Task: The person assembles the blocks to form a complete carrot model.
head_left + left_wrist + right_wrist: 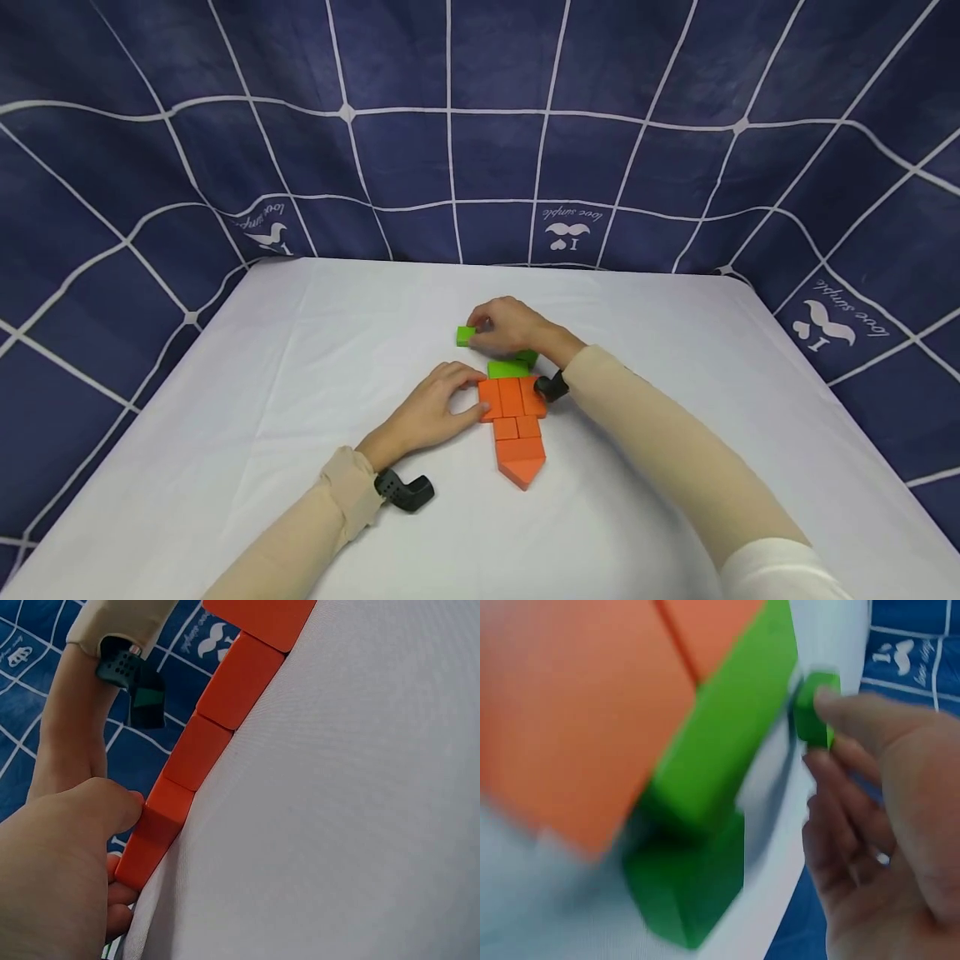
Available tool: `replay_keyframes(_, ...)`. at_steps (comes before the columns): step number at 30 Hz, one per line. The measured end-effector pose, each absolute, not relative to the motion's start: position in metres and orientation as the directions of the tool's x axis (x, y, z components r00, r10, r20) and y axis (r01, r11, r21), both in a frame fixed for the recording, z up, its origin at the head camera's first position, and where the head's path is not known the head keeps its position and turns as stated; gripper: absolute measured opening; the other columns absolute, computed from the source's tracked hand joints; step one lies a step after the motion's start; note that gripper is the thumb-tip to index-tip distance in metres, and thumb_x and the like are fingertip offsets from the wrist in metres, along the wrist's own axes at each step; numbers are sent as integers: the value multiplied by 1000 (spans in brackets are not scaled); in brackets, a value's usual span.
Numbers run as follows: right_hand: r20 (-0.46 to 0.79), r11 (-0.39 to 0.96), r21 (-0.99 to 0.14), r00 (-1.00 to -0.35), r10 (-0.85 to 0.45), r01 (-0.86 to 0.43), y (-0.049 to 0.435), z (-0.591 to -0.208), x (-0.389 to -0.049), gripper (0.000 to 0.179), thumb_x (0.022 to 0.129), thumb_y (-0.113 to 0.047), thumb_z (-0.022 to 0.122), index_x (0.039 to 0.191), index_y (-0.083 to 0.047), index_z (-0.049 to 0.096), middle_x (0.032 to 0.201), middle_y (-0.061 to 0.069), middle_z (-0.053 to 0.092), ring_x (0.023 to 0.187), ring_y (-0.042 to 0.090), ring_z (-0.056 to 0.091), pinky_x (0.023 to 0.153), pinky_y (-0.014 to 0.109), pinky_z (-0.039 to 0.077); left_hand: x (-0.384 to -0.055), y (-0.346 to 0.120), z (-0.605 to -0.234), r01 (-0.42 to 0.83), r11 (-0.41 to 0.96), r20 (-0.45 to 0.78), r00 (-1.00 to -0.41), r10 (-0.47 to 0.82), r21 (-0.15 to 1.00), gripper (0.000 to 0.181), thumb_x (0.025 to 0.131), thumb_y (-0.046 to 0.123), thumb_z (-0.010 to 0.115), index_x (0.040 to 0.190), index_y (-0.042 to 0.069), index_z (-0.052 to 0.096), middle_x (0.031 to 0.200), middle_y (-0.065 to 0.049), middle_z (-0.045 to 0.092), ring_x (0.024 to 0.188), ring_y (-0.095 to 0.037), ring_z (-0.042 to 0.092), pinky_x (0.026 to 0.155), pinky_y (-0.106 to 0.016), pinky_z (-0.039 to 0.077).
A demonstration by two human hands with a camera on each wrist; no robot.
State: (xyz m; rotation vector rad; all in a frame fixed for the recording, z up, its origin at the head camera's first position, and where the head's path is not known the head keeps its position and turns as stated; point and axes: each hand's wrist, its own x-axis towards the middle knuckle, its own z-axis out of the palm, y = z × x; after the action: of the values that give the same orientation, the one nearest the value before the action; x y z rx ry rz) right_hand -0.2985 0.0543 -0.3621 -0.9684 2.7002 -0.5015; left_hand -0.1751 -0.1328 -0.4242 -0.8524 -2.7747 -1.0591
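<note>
In the head view, my right hand (512,325) pinches a small bright green block (465,336) between thumb and fingers, above the other blocks. The right wrist view also has this green block (815,709) at the fingertips. My left hand (427,410) holds the leftmost orange block (490,398) of a row, thumb at its near corner and fingers at its far corner. Just beyond that row lies a long green block (507,369). A darker green wedge-like block (686,889) adjoins it, partly hidden in the head view by the right hand.
Towards the near side, two small orange blocks (517,427), a wider orange block (521,450) and a triangular orange block (522,472) continue the flat arrangement. It lies on a white-covered table (337,333) with a blue gridded curtain (405,158) around it.
</note>
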Motion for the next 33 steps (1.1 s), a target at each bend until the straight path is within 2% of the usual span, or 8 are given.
replay_keyframes(7, -98, 619, -444, -652, -752, -647, 78, -351, -301, 35, 97, -24, 73, 130, -13, 72, 125, 1, 73, 108, 21, 64, 100, 37, 52, -179, -131, -423, 521, 606, 248, -842, 479, 601, 41, 95, 35, 73, 130, 14, 67, 125, 1, 64, 113, -14, 54, 102, -38, 50)
replay_keyframes(16, -131, 577, -445, -588, -798, -684, 90, -351, -294, 34, 97, -20, 73, 130, -11, 73, 122, 2, 74, 103, 19, 63, 91, 32, 53, -180, -131, -423, 525, 602, 249, -840, 483, 602, 43, 95, 35, 73, 131, 13, 67, 124, 1, 64, 113, -14, 55, 101, -39, 50)
replay_keyframes(26, -165, 620, -423, -616, -770, -661, 96, -355, -289, 34, 100, -20, 68, 134, -14, 71, 126, 0, 72, 107, 18, 61, 97, 34, 52, -180, -127, -423, 533, 597, 249, -833, 494, 600, 43, 95, 35, 74, 131, 13, 67, 124, 1, 64, 112, -14, 55, 101, -39, 50)
replay_keyframes(33, -61, 634, -419, -676, -734, -650, 112, -345, -274, 38, 100, -19, 69, 137, -12, 67, 133, 4, 68, 116, 24, 58, 98, 39, 53, -182, -129, -422, 536, 605, 250, -832, 494, 589, 43, 95, 35, 73, 132, 13, 66, 127, 0, 64, 115, -15, 56, 103, -39, 50)
